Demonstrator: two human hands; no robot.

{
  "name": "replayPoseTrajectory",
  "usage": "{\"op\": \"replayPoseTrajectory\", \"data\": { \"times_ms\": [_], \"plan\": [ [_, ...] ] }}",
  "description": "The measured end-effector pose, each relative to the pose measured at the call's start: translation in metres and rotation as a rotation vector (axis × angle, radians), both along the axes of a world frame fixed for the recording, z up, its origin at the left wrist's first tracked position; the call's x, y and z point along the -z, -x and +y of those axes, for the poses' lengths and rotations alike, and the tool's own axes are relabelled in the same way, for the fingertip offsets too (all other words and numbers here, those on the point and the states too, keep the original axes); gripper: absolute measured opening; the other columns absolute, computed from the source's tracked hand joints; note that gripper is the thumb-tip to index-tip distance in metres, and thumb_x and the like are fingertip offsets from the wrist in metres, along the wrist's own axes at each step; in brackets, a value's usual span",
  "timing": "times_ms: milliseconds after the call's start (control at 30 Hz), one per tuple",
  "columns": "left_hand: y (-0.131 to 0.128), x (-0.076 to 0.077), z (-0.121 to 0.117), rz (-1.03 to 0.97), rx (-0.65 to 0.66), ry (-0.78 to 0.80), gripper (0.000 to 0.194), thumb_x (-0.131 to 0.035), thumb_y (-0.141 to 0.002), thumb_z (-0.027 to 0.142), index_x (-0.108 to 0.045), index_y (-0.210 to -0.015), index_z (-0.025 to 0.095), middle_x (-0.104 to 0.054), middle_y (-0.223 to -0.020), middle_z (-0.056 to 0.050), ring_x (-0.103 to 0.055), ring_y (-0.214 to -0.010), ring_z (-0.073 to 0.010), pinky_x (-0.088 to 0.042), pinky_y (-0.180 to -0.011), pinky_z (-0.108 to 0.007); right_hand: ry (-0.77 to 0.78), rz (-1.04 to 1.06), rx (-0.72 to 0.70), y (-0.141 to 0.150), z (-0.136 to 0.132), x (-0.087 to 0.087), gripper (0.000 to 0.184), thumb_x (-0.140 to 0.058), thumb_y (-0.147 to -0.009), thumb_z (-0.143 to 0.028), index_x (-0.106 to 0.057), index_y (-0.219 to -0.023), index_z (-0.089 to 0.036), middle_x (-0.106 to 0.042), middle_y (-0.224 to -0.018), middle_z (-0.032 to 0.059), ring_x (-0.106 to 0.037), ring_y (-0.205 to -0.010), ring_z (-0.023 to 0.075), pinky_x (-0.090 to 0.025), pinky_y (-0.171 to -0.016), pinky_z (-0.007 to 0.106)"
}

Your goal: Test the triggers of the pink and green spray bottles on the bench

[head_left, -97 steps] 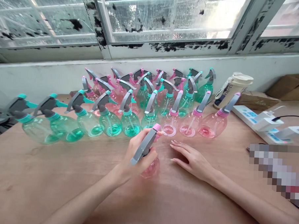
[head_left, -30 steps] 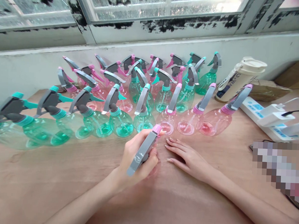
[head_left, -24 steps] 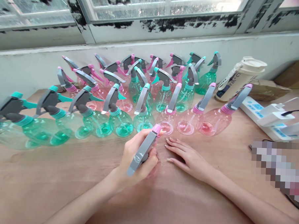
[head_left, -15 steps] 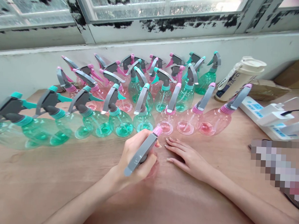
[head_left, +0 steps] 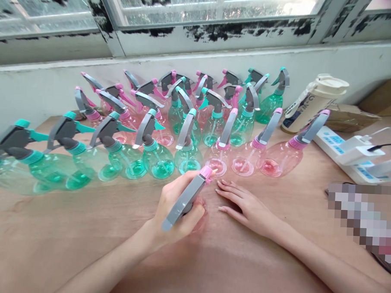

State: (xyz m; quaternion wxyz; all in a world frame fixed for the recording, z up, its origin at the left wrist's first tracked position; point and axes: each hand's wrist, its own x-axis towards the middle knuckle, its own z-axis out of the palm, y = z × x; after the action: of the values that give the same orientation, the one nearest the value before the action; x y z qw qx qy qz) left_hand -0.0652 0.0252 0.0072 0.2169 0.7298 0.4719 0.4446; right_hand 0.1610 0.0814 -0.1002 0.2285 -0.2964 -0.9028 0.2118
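My left hand (head_left: 176, 204) is wrapped round the neck of a pink spray bottle (head_left: 199, 218) standing on the wooden table (head_left: 49, 235); its grey trigger (head_left: 183, 198) with a pink tip sticks up over my knuckles. My right hand (head_left: 244, 205) lies flat on the table just right of that bottle, fingers stretched out and holding nothing. Directly beyond both hands stands a front row of green spray bottles (head_left: 158, 155) and pink spray bottles (head_left: 281, 156).
More pink and green spray bottles (head_left: 184, 103) crowd the back rows below the window sill. A white lidded cup (head_left: 314, 102), a white power strip with plugs (head_left: 350, 155) and brown cardboard (head_left: 382, 100) sit at the right.
Since 3.2 s ago my view has shifted down and closer. Over the last second the grey trigger under my left hand has tilted slightly lower and leftward; my right hand has stayed still.
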Motion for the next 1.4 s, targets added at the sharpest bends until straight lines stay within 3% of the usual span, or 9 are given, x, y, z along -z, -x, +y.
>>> {"op": "replayPoseTrajectory", "data": {
  "times_ms": [533, 700, 867, 1067, 1400],
  "plan": [
    [0.001, -0.001, -0.001, -0.028, 0.029, 0.040, 0.034, -0.046, -0.077, 0.012, -0.063, -0.106, 0.019, -0.058, -0.073, -0.001, -0.054, -0.061, -0.0147, -0.048, -0.060, -0.028, 0.009, -0.022, 0.003, 0.000, 0.000, 0.000, 0.047, -0.055, -0.097, -0.036, -0.052, -0.142, -0.024, -0.053, -0.148, 0.0096, -0.044, -0.140, 0.0275, -0.039, -0.115, 0.052],
    [0.000, -0.003, -0.001, -0.037, 0.033, 0.053, 0.027, -0.046, -0.077, 0.013, -0.062, -0.099, 0.018, -0.055, -0.073, 0.000, -0.049, -0.059, -0.0138, -0.045, -0.059, -0.028, 0.003, -0.023, -0.002, 0.000, 0.000, 0.001, 0.047, -0.054, -0.098, -0.035, -0.051, -0.143, -0.023, -0.052, -0.148, 0.0104, -0.044, -0.140, 0.0277, -0.040, -0.114, 0.053],
    [0.002, -0.002, 0.000, -0.064, 0.073, 0.049, 0.026, -0.046, -0.079, 0.013, -0.060, -0.101, 0.018, -0.058, -0.084, -0.003, -0.054, -0.068, -0.0154, -0.048, -0.067, -0.030, -0.003, -0.056, -0.007, -0.001, 0.001, 0.002, 0.046, -0.051, -0.099, -0.038, -0.052, -0.142, -0.021, -0.050, -0.149, 0.0111, -0.042, -0.141, 0.0277, -0.039, -0.115, 0.053],
    [0.000, 0.000, -0.002, -0.072, -0.019, 0.073, 0.011, -0.047, -0.083, 0.016, -0.057, -0.089, 0.018, -0.060, -0.081, -0.002, -0.057, -0.066, -0.0145, -0.047, -0.066, -0.029, -0.011, -0.066, -0.003, 0.000, 0.001, 0.003, 0.046, -0.051, -0.099, -0.039, -0.053, -0.141, -0.020, -0.050, -0.150, 0.0109, -0.042, -0.141, 0.0271, -0.039, -0.115, 0.052],
    [-0.006, 0.012, -0.004, -0.074, -0.139, 0.047, 0.030, -0.053, -0.093, 0.024, -0.056, -0.123, 0.019, -0.067, -0.102, -0.008, -0.067, -0.095, -0.0214, -0.053, -0.085, -0.034, -0.005, -0.034, -0.005, 0.001, 0.001, 0.001, 0.045, -0.052, -0.098, -0.039, -0.054, -0.139, -0.020, -0.051, -0.149, 0.0110, -0.043, -0.141, 0.0271, -0.040, -0.115, 0.052]
  ]
}}
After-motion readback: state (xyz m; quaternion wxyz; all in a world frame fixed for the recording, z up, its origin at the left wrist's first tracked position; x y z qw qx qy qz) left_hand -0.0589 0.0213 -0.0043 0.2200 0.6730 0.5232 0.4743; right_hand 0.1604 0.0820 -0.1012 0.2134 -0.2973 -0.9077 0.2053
